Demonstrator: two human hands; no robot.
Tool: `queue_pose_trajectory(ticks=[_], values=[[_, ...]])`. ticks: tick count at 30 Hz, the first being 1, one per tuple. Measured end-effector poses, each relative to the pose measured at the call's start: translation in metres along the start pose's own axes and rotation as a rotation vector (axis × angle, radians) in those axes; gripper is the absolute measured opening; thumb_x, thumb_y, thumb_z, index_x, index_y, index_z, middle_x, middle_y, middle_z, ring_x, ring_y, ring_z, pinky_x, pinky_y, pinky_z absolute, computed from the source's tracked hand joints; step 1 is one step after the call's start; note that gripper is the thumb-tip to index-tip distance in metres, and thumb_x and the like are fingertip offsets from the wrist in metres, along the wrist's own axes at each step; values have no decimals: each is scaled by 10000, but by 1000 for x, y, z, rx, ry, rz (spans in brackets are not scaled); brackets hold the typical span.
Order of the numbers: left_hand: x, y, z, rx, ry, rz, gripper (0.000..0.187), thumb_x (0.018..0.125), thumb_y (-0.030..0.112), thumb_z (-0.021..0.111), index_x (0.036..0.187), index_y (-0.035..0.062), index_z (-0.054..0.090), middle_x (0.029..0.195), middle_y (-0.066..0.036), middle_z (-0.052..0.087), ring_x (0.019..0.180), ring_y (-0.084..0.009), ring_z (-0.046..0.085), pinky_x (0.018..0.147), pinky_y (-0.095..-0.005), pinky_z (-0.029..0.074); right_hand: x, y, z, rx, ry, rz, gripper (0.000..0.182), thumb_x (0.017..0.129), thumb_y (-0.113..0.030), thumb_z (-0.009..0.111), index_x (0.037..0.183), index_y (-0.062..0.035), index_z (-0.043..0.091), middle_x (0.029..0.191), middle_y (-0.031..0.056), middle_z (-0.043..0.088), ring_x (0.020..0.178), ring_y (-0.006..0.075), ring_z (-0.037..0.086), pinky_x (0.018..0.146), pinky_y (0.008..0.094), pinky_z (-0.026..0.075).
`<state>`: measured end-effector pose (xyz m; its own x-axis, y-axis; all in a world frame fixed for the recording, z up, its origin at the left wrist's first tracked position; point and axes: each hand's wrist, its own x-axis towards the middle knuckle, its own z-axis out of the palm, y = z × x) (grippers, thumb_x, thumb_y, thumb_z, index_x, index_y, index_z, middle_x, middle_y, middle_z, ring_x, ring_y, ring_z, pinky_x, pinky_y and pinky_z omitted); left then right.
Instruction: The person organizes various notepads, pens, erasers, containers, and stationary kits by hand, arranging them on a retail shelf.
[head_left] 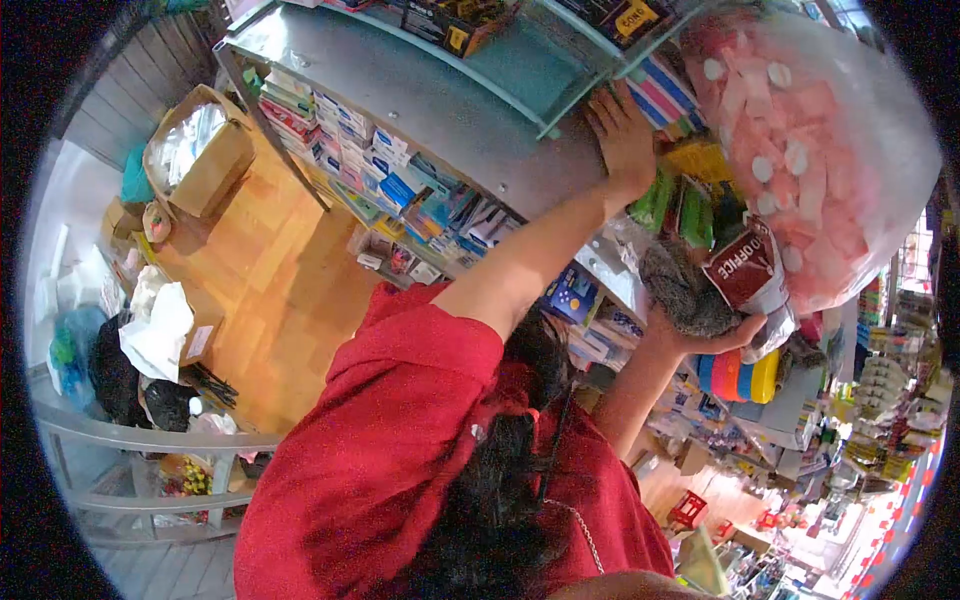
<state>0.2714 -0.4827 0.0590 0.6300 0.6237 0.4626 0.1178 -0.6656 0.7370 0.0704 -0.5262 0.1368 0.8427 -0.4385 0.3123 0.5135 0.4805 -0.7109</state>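
Note:
My left hand (625, 140) lies with its fingers stretched out and spread over the edge of the grey counter, beside a stack with pink, blue and white stripes (665, 90). Below it are green bundles (685, 210) in clear plastic and a yellow pack (700, 160). My right hand (725, 338) is cupped against the lower end of a maroon packet (745, 268) marked "OFFICE"; some of its fingers are hidden. A dark grey fuzzy bundle (685, 290) sits between that wrist and the packet. Right beside them bulges a large clear bag (820, 150) of pink pieces.
A glass-topped display counter (440, 110) holds boxes and packs on its shelves. An open cardboard box (205, 150) stands on the wooden floor (290, 270). A metal railing (160, 440) curves at lower left. Crowded shop shelves (890, 400) fill the right side.

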Motion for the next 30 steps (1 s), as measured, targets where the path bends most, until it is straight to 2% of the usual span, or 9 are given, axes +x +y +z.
queue_pose_trajectory(ticks=[6, 8, 10, 12, 16, 21, 24, 26, 30], values=[[-2, -2, -21, -146, -178, 3, 1090, 656, 330, 742, 1392, -47, 32, 1366, -327, 223, 1267, -449, 264, 1046, -519, 230, 1, -6, -1, -72, 90, -45, 730, 723, -555, 474, 1318, -139, 396, 1311, 105, 453, 1141, 354, 478, 860, 677, 394], [-2, -1, -29, -220, -208, 3, 1123, 636, 326, 762, 1393, -46, 19, 1375, -325, 200, 1275, -447, 246, 1054, -520, 211, 12, 16, -38, -408, -116, -578, 732, 727, -552, 474, 1320, -131, 390, 1309, 122, 449, 1142, 357, 475, 856, 675, 398], [-2, -2, -26, -254, -214, -7, 1147, 625, 320, 773, 1392, -49, 4, 1382, -323, 179, 1280, -447, 232, 1060, -523, 189, 9, 12, -27, -347, -149, -545, 731, 732, -545, 477, 1321, -122, 384, 1303, 141, 447, 1135, 362, 478, 854, 673, 401], [-2, -2, -26, -261, -235, -18, 1160, 621, 314, 779, 1391, -52, -7, 1385, -323, 169, 1281, -448, 227, 1063, -523, 178, -1, -11, -4, 109, -3, 56, 727, 739, -535, 484, 1321, -112, 380, 1294, 161, 448, 1120, 369, 487, 852, 669, 404], [-4, 1, -25, -240, -214, -29, 1157, 627, 304, 776, 1392, -52, -15, 1383, -326, 170, 1279, -448, 230, 1063, -512, 190, -2, 2, -27, -385, 183, -379, 702, 752, -500, 492, 1320, -104, 374, 1287, 179, 440, 1095, 382, 501, 853, 659, 410], [0, -3, -11, -151, -18, 58, 1086, 677, 294, 731, 1375, -89, -7, 1359, -372, 173, 1253, -483, 256, 1065, -500, 203, -1, -16, -31, 487, 76, 35, 571, 822, -360, 527, 1308, -109, 362, 1339, 192, 355, 1070, 443, 491, 816, 629, 465], [-1, 0, -18, -200, -120, 43, 1029, 721, 255, 703, 1382, -77, -13, 1376, -356, 159, 1273, -474, 240, 1059, -500, 218, 0, 2, -58, -399, 136, -526, 608, 803, -444, 517, 1305, -135, 369, 1294, 186, 413, 1072, 402, 511, 843, 552, 487], [2, -11, -40, -315, -228, 103, 996, 750, 261, 674, 1372, -99, -16, 1360, -369, 184, 1269, -484, 241, 1050, -484, 248, -9, 4, -60, -692, 191, -630, 639, 788, -487, 511, 1304, -137, 372, 1267, 183, 444, 1074, 376, 520, 852, 507, 496], [-15, -54, -82, -645, -573, 292, 793, 795, 241, 633, 1382, -27, 173, 1332, -285, 327, 1200, -415, 381, 983, -438, 353, -24, -17, -36, -349, 321, -100, 668, 785, -486, 506, 1292, -68, 382, 1222, 172, 487, 1045, 345, 543, 833, 458, 502]])
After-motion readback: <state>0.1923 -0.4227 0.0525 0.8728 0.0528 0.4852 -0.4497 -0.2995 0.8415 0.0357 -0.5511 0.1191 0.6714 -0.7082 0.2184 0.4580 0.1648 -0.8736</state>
